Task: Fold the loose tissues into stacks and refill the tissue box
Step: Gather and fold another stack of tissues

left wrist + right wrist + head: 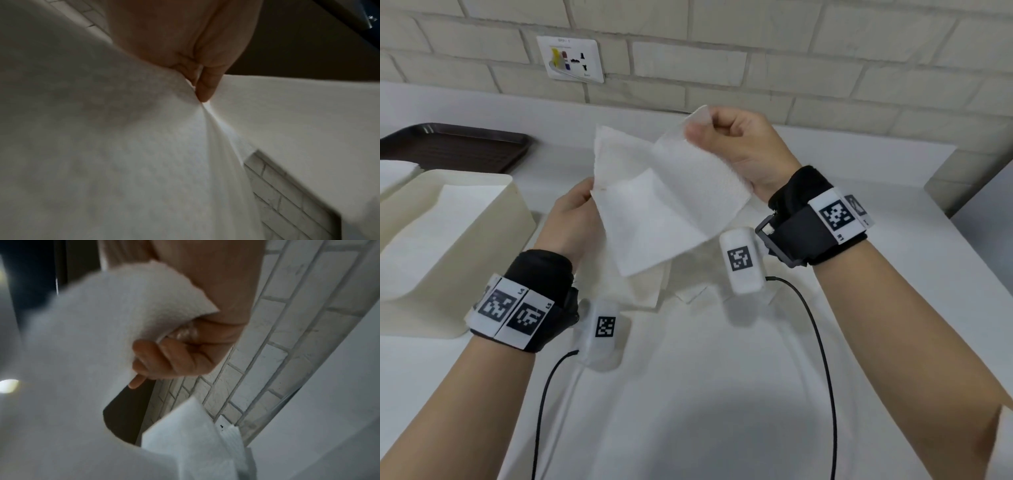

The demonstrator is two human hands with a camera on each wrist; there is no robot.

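L hand (571,219) pinching tissue (667,205) left edge, R hand (736,147) fingers curled, pinching far corner (sheet held above counter (722,394)), tissue box (448,240) at left

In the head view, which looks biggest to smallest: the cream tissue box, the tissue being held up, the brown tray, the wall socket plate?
1. Tissue box, though nearest the camera.
2. Held tissue.
3. Brown tray, partly hidden.
4. Socket plate.

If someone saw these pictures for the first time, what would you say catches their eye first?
First, the white tissue held up mid-air above the white counter, the right hand pinching its top corner and the left hand its left edge. Next, the cream tissue box at left, with a dark brown tray behind it by the brick wall.
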